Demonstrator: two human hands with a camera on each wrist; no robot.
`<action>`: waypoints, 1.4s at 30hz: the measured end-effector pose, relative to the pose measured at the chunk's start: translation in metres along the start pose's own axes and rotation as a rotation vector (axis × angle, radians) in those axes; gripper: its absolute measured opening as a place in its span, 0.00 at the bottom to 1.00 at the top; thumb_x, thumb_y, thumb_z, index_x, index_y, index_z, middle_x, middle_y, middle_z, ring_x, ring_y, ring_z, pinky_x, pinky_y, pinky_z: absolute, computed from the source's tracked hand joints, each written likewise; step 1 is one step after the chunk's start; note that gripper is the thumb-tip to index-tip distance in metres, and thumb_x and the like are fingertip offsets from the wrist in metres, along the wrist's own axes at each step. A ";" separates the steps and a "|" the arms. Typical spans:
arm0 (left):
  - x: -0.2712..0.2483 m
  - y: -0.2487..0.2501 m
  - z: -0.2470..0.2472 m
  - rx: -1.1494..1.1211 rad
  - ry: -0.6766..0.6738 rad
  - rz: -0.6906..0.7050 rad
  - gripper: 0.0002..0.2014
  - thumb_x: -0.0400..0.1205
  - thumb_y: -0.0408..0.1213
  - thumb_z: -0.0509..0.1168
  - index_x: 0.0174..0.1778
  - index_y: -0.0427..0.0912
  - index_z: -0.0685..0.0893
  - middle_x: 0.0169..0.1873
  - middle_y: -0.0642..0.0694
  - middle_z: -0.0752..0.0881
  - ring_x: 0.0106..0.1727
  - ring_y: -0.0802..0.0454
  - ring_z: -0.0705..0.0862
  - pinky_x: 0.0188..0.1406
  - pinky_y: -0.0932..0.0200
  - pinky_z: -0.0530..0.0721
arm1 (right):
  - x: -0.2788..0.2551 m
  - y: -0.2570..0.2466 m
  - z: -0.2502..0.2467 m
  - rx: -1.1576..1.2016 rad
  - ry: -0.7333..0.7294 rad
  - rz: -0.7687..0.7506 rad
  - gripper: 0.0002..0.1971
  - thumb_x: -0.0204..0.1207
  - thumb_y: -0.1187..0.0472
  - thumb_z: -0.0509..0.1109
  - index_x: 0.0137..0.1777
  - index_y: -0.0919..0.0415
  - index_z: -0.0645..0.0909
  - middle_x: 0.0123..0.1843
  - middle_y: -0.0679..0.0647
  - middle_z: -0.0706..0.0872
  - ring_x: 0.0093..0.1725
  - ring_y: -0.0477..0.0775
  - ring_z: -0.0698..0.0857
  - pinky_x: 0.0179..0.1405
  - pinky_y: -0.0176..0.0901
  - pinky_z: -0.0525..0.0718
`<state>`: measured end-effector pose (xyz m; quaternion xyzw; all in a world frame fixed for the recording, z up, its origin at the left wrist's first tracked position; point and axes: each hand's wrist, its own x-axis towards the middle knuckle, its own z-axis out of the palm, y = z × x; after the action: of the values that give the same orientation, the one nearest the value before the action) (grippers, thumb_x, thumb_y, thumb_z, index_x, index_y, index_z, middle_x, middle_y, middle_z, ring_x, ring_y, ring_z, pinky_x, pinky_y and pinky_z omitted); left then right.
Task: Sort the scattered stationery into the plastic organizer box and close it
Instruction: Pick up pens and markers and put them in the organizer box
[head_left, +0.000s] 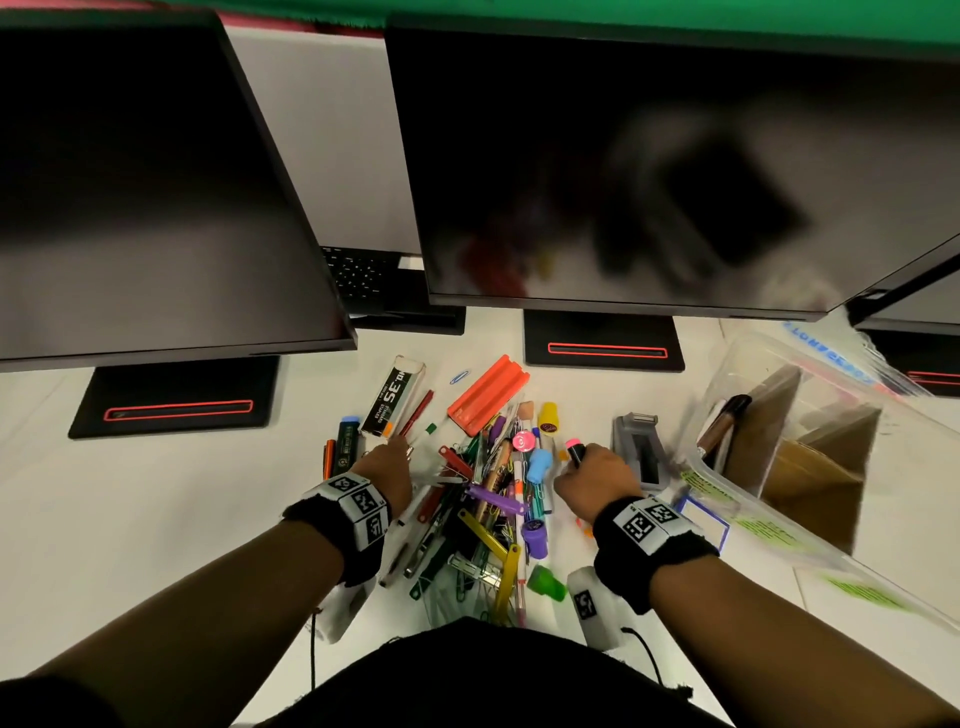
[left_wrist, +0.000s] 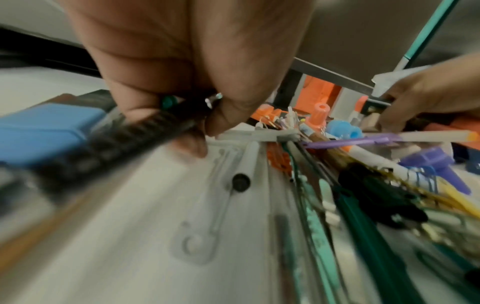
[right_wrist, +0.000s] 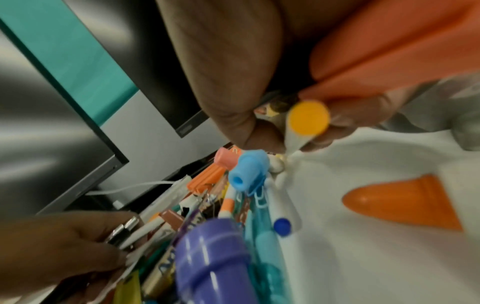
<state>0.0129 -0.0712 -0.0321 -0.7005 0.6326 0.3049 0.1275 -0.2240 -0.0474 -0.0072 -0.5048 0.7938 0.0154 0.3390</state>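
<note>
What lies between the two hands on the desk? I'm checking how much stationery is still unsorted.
In the head view, a heap of pens, clips and caps fills the gap between left hand and right hand.

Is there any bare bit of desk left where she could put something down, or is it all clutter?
Bare desk lies left of the left hand, in front of the left monitor's stand. A smaller patch lies near the desk's front edge, right of the right hand, below the clear organizer box. The pile of stationery between the hands is crowded.
</note>
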 end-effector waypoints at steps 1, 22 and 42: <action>-0.001 0.000 -0.002 -0.012 0.032 -0.005 0.21 0.84 0.30 0.54 0.74 0.34 0.66 0.66 0.34 0.80 0.66 0.38 0.80 0.65 0.49 0.78 | 0.000 0.000 -0.002 0.018 0.010 0.014 0.17 0.75 0.57 0.64 0.61 0.66 0.76 0.58 0.62 0.84 0.57 0.63 0.84 0.47 0.43 0.79; 0.018 0.024 -0.020 0.006 0.096 0.119 0.19 0.82 0.25 0.56 0.70 0.34 0.69 0.68 0.36 0.73 0.66 0.40 0.79 0.66 0.49 0.79 | 0.003 0.016 0.002 0.233 0.065 0.044 0.20 0.70 0.72 0.64 0.64 0.67 0.72 0.56 0.66 0.85 0.51 0.67 0.87 0.50 0.61 0.88; 0.007 0.018 -0.017 0.105 -0.008 0.069 0.13 0.82 0.38 0.58 0.58 0.34 0.76 0.59 0.37 0.82 0.56 0.42 0.82 0.46 0.56 0.77 | -0.010 0.025 0.002 0.661 -0.132 0.095 0.03 0.81 0.66 0.61 0.46 0.63 0.74 0.32 0.60 0.82 0.25 0.55 0.77 0.23 0.40 0.77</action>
<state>0.0003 -0.0896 -0.0199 -0.6693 0.6711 0.2780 0.1561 -0.2401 -0.0266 -0.0113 -0.3282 0.7548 -0.1944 0.5336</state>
